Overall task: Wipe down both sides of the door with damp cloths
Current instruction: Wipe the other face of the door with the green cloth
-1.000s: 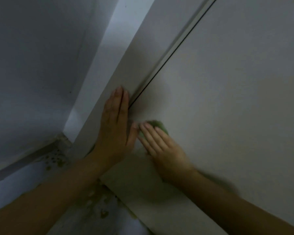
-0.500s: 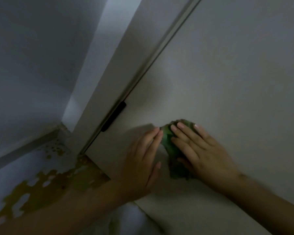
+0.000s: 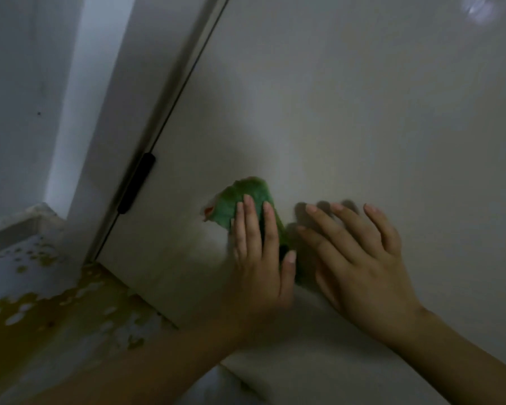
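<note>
The pale door [image 3: 348,112] fills the right and centre of the view, seen low down near its bottom edge. A green cloth [image 3: 240,200] lies flat against it. My left hand [image 3: 260,258] presses the cloth to the door with straight fingers. Just right of the cloth, my right hand [image 3: 360,258] rests on the bare door with its fingers spread. Part of the cloth is hidden under my left hand.
A black hinge [image 3: 136,187] sits on the door's left edge against the door frame [image 3: 146,97]. The floor [image 3: 41,317] at lower left has patchy yellow-brown stains. A grey wall [image 3: 15,97] and baseboard stand at far left.
The cloth has passed from under my right hand to under my left hand. My right hand has come off it and now lies on the bare door to its right.
</note>
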Available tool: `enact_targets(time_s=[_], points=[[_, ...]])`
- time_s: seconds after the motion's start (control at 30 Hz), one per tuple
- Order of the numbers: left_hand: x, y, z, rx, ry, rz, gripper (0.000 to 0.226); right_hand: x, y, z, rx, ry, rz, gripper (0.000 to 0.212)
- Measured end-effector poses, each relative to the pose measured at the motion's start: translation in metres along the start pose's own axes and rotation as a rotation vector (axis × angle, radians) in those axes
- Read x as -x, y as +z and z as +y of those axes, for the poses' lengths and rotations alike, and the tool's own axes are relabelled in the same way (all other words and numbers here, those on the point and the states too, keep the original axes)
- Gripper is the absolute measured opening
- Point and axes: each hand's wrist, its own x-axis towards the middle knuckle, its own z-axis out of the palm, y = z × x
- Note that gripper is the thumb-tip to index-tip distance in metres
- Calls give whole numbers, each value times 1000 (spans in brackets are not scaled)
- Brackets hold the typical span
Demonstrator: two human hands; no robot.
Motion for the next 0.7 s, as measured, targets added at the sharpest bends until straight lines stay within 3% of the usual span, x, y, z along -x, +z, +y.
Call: enact_targets(time_s=[0.1, 0.2, 0.3, 0.4, 0.6, 0.7], points=[[-13, 12, -3, -37, -1, 82, 65, 11, 2, -9, -34, 22, -5, 41], [-50, -2, -33, -145, 112, 184, 61, 20, 7, -18, -59, 74, 11, 48], [-90, -21, -58, -185, 218, 346, 50, 28, 13, -28, -77, 185, 38, 50], [-93, -14, -63, -219, 236, 415, 53, 39, 18, -42, -92, 282, 66, 49], [-29, 3, -74, -333, 532, 83, 66, 63, 24, -55, -99, 394, 38, 53], [-49, -7, -71, -299, 556, 126, 56, 70, 25, -63, -121, 508, 50, 50]])
